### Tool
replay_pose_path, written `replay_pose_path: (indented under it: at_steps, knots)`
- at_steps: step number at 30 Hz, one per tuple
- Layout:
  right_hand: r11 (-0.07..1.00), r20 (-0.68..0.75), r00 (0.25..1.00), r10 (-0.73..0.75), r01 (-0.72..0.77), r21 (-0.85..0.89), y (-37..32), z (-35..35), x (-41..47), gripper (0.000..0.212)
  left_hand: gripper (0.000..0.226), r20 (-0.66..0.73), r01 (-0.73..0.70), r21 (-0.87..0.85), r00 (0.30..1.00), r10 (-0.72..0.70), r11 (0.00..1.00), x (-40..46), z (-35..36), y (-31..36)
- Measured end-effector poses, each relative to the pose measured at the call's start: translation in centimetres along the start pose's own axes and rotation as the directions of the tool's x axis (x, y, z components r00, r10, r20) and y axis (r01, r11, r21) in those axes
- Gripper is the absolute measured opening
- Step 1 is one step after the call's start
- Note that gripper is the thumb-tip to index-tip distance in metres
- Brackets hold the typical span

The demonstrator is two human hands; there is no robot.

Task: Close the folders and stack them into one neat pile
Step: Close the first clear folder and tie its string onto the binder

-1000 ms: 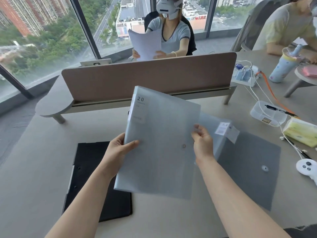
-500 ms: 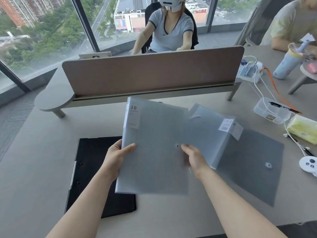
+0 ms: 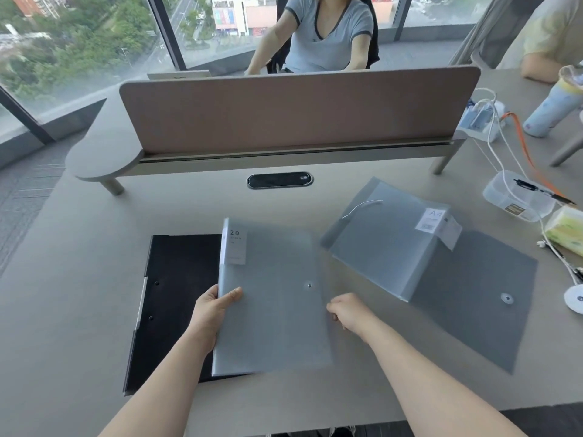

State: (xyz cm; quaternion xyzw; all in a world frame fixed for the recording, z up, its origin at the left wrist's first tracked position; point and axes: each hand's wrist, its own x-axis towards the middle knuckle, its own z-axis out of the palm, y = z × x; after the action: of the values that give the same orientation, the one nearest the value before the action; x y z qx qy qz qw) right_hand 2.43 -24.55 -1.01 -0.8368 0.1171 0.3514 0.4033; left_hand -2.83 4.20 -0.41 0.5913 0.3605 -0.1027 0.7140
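Note:
A translucent grey folder (image 3: 271, 298) with a "20" label lies low over the desk, its left edge overlapping a black folder (image 3: 176, 288) that lies flat at the left. My left hand (image 3: 214, 310) grips the grey folder's left edge, thumb on top. Just off its right edge, my right hand (image 3: 348, 312) is curled loosely and holds nothing. To the right lies an open grey envelope folder (image 3: 473, 285) with an "A4" label, its flap (image 3: 385, 234) raised and a snap button on the flat part.
A brown divider screen (image 3: 296, 111) stands across the desk, with a person seated behind it. At the right are a clear plastic box (image 3: 517, 197), cables, a tissue pack (image 3: 568, 228), a bottle (image 3: 555, 105) and a white round device (image 3: 574, 299).
The "20" folder came down from being held up in both hands to lying low over the desk and black folder. My right hand let go of it and drew back to its right edge.

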Motion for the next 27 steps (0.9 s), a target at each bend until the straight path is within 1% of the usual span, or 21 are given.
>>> replay_pose_path:
  at_steps: [4, 7, 9, 11, 13, 15, 17, 19, 21, 22, 24, 25, 27]
  knots:
    - [0.997, 0.02, 0.999, 0.029, -0.028, -0.074, 1.2, 1.2, 0.8, 0.035, 0.024, -0.026, 0.033, 0.023, 0.999, -0.032, 0.999, 0.1, -0.6, -1.0]
    - [0.992, -0.004, 0.998, 0.056, -0.056, -0.11, 1.6, 1.5, 1.0, 0.029, 0.024, -0.053, 0.042, 0.072, 0.998, -0.038, 0.997, 0.0, -0.9, -1.3]
    - [0.984, -0.029, 0.998, 0.063, -0.067, -0.164, 1.7, 1.6, 1.0, 0.029, 0.022, -0.085, 0.037, 0.121, 0.996, -0.026, 0.992, 0.0, -0.9, -1.5]
    - [0.972, -0.047, 0.996, 0.074, -0.083, -0.221, 1.6, 1.7, 1.0, 0.032, 0.022, -0.132, 0.03, 0.2, 0.991, -0.004, 0.979, 0.0, -0.8, -1.8]
    - [0.96, -0.064, 0.994, 0.092, -0.106, -0.26, 1.5, 1.7, 1.0, 0.037, 0.025, -0.186, 0.029, 0.331, 0.982, 0.035, 0.943, 0.0, -0.5, -1.8]
    - [0.957, -0.074, 0.992, 0.103, -0.119, -0.263, 1.5, 1.6, 1.1, 0.039, 0.027, -0.222, 0.027, 0.456, 0.971, 0.085, 0.89, -0.2, -0.2, -1.7]
    - [0.962, -0.069, 0.991, 0.112, -0.126, -0.242, 1.3, 1.4, 1.2, 0.035, 0.035, -0.241, 0.023, 0.543, 0.962, 0.13, 0.839, -0.5, 0.1, -1.4]
    - [0.97, -0.06, 0.99, 0.131, -0.14, -0.198, 0.9, 1.2, 1.2, 0.022, 0.052, -0.246, 0.027, 0.642, 0.954, 0.173, 0.766, -0.6, 0.3, -1.4]
    - [0.976, -0.039, 0.986, 0.162, -0.166, -0.139, 0.4, 0.9, 1.4, 0.013, 0.064, -0.239, 0.034, 0.754, 0.945, 0.224, 0.656, -0.4, 0.6, -1.4]
    - [0.978, -0.026, 0.983, 0.182, -0.183, -0.103, 0.0, 0.8, 1.5, 0.012, 0.067, -0.225, 0.036, 0.812, 0.941, 0.255, 0.583, -0.2, 0.9, -1.4]
    - [0.977, -0.015, 0.978, 0.21, -0.21, -0.022, -0.5, 0.6, 1.8, 0.012, 0.072, -0.163, 0.023, 0.918, 0.932, 0.325, 0.396, 0.0, 1.3, -1.4]
    - [0.976, -0.018, 0.976, 0.216, -0.216, 0.013, -0.8, 0.5, 1.8, 0.012, 0.072, -0.116, -0.001, 0.952, 0.924, 0.364, 0.307, 0.1, 1.5, -1.4]
    - [0.976, -0.027, 0.977, 0.212, -0.21, 0.057, -1.1, 0.4, 1.9, 0.017, 0.068, 0.004, -0.088, 0.98, 0.904, 0.428, 0.176, 0.3, 2.1, -1.2]
